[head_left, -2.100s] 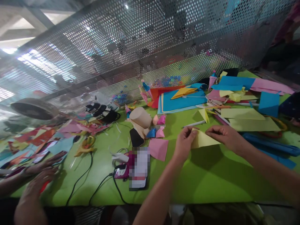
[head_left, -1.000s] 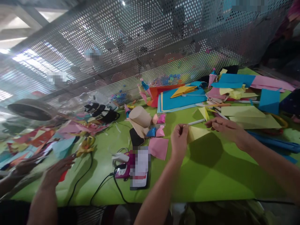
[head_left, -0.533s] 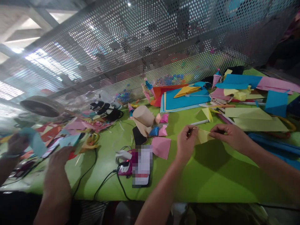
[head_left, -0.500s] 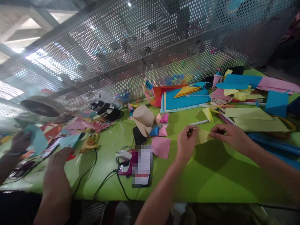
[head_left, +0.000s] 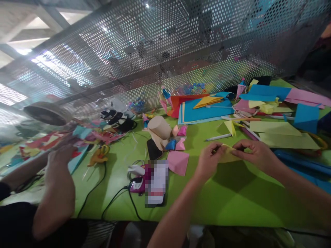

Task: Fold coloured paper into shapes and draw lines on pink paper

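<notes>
Brightness: the room is bright, and the green table (head_left: 232, 203) glows.
Light source: daylight comes from far up and to the left of the fingers, through the metal wall with holes (head_left: 160, 51).
Glare: white patches wash out the top left corner.
Shadows: a soft dark patch lies on the table just below the left hand (head_left: 210, 161) and right hand (head_left: 254, 154). The yellow paper (head_left: 229, 155) between the fingers looks dim.
Blur: the other person's hand (head_left: 60, 153), far left of the fingers, is smeared.
Edges: things bend and stretch near the sides.
Hidden patch: a blocky square covers the phone (head_left: 156, 182).
</notes>
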The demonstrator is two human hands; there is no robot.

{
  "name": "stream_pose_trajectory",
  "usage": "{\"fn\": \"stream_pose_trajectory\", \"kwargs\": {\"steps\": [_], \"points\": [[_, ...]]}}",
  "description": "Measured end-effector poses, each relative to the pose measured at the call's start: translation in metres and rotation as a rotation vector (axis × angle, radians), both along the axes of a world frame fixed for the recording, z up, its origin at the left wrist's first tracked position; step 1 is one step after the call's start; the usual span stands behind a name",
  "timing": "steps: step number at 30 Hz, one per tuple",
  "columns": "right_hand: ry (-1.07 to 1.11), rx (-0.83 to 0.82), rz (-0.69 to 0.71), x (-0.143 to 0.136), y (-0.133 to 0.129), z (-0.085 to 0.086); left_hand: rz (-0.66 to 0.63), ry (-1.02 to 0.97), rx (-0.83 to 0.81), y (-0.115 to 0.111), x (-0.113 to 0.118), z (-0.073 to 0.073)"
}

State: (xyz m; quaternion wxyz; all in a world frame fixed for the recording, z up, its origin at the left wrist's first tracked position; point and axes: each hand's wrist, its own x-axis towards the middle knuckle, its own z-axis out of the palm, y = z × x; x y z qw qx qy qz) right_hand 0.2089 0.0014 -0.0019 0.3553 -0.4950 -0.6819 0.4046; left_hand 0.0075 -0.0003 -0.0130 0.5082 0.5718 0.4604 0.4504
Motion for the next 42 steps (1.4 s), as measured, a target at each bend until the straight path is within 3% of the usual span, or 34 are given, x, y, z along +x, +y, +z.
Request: {"fn": "stream_pose_trajectory", "kwargs": {"steps": [9,17,23,42], "points": [[0.057,0.046,-0.011,0.002,0.000,0.004,-0.128,0.032,-0.017,0.001,-0.002,0.002],[0.049,0.011,0.025,0.001,-0.003,0.015,-0.166,0.045,-0.066,0.001,-0.003,0.001],[0.054,-0.021,0.030,0.003,-0.002,0.011,-0.189,0.032,-0.109,0.001,-0.004,0.007],[0.057,0.009,0.055,0.004,-0.004,0.011,-0.271,0.040,-0.182,0.000,-0.006,0.006]]}}
